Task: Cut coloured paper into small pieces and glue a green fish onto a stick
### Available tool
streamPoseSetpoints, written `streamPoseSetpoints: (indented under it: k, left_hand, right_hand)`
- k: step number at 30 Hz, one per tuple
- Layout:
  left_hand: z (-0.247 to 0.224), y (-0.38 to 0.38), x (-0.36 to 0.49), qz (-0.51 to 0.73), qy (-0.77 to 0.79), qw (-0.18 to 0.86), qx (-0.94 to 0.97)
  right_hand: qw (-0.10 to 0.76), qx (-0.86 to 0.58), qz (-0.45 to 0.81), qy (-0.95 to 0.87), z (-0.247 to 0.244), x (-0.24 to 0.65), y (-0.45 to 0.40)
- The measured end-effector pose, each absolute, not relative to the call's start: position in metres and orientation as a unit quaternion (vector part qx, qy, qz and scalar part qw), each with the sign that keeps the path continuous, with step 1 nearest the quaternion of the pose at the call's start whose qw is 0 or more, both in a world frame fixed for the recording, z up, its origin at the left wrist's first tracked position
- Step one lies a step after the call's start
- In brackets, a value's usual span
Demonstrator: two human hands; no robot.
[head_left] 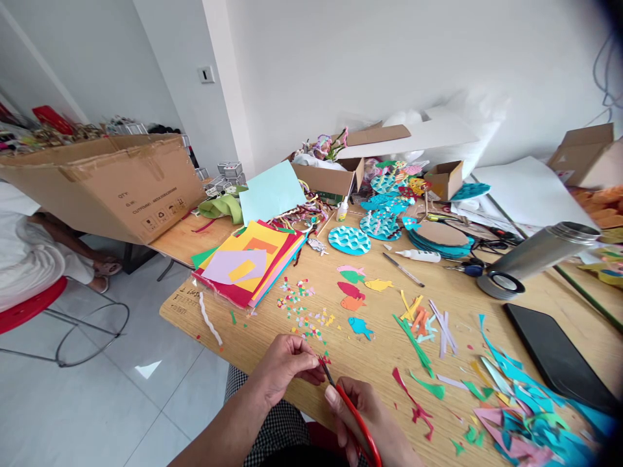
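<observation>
Near the front edge of the table, my right hand [357, 415] is closed around red-handled scissors [357, 425], their blades pointing up and left. My left hand [292, 364] pinches a tiny red paper piece [324, 359] beside the blade tips. Just beyond my hands lie small colourful paper bits [304, 311]. Paper fish lie flat further back: a blue one [361, 327], an orange one [352, 303] and a yellow one [378, 284], with red, green and pink ones near them. Paper strips [418, 318] lie to their right.
A stack of coloured sheets [243, 263] lies at the left. Paper scraps [530, 421] and a black phone [557, 357] are at the right, near a metal flask [545, 253]. Blue wavy ovals [349, 240] and a glue bottle [418, 255] sit further back. A seated person [29, 253] is far left.
</observation>
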State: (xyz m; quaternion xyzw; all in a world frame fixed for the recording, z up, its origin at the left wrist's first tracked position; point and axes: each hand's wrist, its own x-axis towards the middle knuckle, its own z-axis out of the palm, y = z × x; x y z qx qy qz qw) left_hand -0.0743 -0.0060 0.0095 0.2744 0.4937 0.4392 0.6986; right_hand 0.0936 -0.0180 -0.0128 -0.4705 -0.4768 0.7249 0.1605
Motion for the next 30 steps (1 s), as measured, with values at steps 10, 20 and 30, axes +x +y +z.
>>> streamPoseSetpoints:
  k: [10, 20, 30]
  left_hand:
    - [0.0074, -0.0052, -0.0751, 0.438, 0.494, 0.701, 0.270]
    - [0.0077, -0.0060, -0.0751, 0.435, 0.492, 0.706, 0.267]
    - [0.0051, -0.0076, -0.0765, 0.446, 0.492, 0.701, 0.260]
  right_hand:
    - [0.156, -0.472, 0.729, -0.471, -0.0133, 0.0937, -0.0179]
    - [0.147, -0.488, 0.714, -0.480, -0.0136, 0.0929, -0.0202]
    - [0.127, -0.497, 0.707, -0.487, -0.0166, 0.0892, -0.0184]
